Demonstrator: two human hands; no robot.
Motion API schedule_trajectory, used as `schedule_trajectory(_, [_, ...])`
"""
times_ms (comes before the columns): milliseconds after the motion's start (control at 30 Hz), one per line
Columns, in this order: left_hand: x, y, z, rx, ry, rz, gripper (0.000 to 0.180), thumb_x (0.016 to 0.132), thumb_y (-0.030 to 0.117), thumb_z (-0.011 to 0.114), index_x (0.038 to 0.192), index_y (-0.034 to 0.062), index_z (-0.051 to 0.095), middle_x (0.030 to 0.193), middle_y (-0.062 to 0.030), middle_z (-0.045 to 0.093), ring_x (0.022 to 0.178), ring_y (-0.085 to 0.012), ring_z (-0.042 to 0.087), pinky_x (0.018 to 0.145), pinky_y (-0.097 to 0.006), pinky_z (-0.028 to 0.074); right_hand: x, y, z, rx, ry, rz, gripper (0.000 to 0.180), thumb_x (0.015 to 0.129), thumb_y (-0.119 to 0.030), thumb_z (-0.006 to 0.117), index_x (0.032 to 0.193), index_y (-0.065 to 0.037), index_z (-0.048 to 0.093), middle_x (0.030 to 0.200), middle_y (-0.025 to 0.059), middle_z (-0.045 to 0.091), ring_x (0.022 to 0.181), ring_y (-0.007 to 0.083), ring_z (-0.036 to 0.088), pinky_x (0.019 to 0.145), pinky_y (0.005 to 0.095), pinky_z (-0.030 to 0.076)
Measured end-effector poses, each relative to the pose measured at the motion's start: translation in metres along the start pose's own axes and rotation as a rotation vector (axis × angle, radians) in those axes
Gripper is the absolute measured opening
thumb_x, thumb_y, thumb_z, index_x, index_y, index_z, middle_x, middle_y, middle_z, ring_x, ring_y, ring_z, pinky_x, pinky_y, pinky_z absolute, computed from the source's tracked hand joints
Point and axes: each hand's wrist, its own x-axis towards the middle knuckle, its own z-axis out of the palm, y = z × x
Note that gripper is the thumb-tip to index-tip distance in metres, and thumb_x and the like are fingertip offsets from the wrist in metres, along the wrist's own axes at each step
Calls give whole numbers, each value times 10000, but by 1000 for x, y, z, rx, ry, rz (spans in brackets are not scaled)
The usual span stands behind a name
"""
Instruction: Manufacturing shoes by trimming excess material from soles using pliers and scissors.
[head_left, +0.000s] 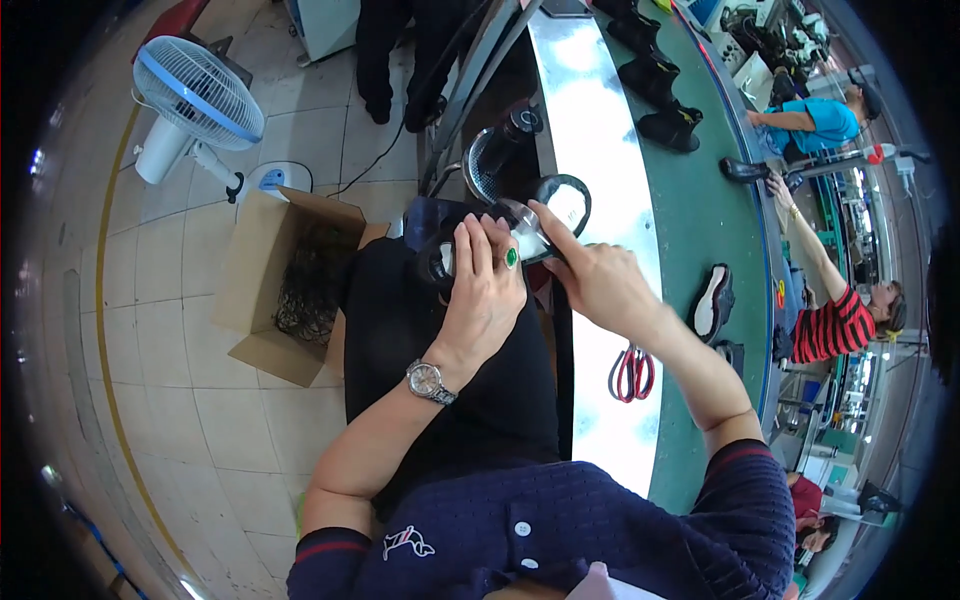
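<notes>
A black shoe (562, 203) with a white insole is held over my lap, its opening facing up toward the metal bench. My left hand (482, 290), with a green ring and a wristwatch, wraps over the shoe's near end. My right hand (598, 280) grips the shoe from the right, its index finger stretched along the rim of the opening. The lower part of the shoe is hidden behind my left hand.
Red-handled scissors (630, 374) lie on the shiny metal bench (600, 130). Black boots (670, 126) and a shoe (713, 300) ride the green belt (700, 210). An open cardboard box (255, 290) and a fan (196, 95) stand on the floor at left. Other workers (830, 320) sit across.
</notes>
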Motion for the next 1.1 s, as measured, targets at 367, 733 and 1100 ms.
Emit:
schedule_trajectory(367, [-7, -22, -5, -662, 122, -123, 562, 737, 76, 736, 1225, -108, 525, 1263, -225, 494, 1215, -411, 489, 1036, -471, 418, 7, -16, -16, 77, 20, -22, 677, 948, -133, 531, 1528, -147, 181, 600, 173, 613, 536, 354, 631, 535, 429, 505])
schedule_trajectory(733, [-28, -48, -8, -702, 181, -215, 677, 703, 85, 802, 1295, -37, 496, 1246, -223, 590, 1128, -362, 591, 952, -389, 489, 3, -40, 0, 346, 187, -36, 677, 947, -134, 543, 1513, -101, 173, 620, 195, 614, 528, 351, 626, 525, 436, 490])
schedule_trajectory(1100, [-35, -87, -25, -911, -14, -146, 1071, 687, 132, 828, 1530, 112, 168, 1430, -176, 454, 1216, -335, 543, 992, -384, 467, -15, -5, -8, 191, 251, 157, 458, 931, -123, 571, 1352, -54, 406, 709, 252, 620, 658, 419, 634, 609, 459, 496])
